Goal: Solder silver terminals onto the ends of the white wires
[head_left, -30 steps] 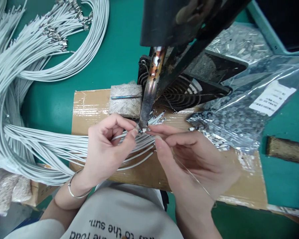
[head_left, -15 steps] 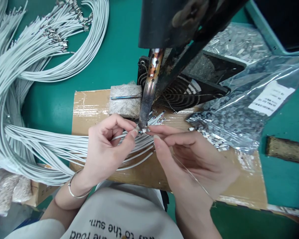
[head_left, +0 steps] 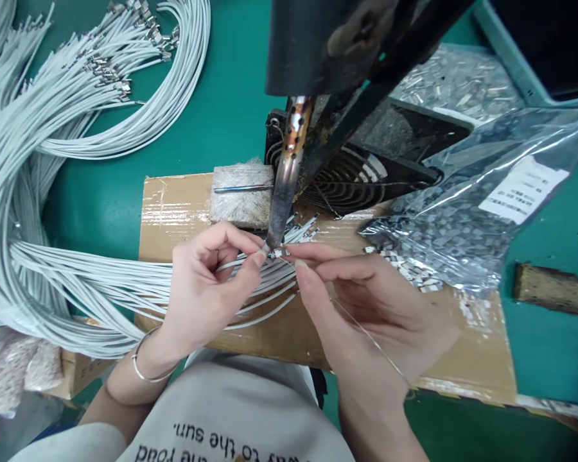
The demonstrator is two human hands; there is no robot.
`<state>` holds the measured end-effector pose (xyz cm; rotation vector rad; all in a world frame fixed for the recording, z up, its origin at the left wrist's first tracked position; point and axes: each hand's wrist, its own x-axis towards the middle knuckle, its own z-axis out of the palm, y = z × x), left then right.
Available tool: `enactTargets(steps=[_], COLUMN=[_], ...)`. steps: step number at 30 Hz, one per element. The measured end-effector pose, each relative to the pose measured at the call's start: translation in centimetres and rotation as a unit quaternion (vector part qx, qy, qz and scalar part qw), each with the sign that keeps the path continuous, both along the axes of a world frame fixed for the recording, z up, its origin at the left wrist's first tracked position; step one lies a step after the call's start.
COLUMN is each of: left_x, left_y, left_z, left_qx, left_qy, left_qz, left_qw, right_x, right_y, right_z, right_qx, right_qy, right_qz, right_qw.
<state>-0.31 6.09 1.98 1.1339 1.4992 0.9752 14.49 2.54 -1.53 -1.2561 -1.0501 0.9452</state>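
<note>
My left hand (head_left: 212,282) pinches the end of a white cable between thumb and forefinger, right under the tip of a mounted soldering iron (head_left: 286,186). At that tip sits a small metal connector (head_left: 278,253), partly hidden by fingers. My right hand (head_left: 361,301) is closed on a thin solder wire (head_left: 373,343), which runs back across the palm to the wrist. Its forefinger reaches to the connector's right side; whether it touches is too small to tell. Beneath both hands lies a fan of white cables (head_left: 270,282) with stripped ends.
Cardboard (head_left: 173,205) covers the green table, with a wrapped block (head_left: 243,192) beside the iron. Behind it stands a black fan (head_left: 351,183). A plastic bag of metal connector parts (head_left: 462,231) lies right, loose parts (head_left: 419,273) at its mouth. Bundled cables (head_left: 9,167) fill the left.
Almost nothing differs. Both hands keep their places at the iron's tip, and the view has shifted very slightly.
</note>
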Motion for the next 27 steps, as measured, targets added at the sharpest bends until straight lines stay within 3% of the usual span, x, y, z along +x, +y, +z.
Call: enactTargets(steps=[27], left_x=[-0.45], left_y=[-0.16], left_z=[-0.35], left_qx=[0.034], left_qy=[0.011], left_qz=[-0.027], left_qw=[0.999], right_x=[0.05], right_y=[0.16], right_z=[-0.1], right_qx=[0.018], right_qy=[-0.044], right_qz=[0.004], right_qw=[0.999])
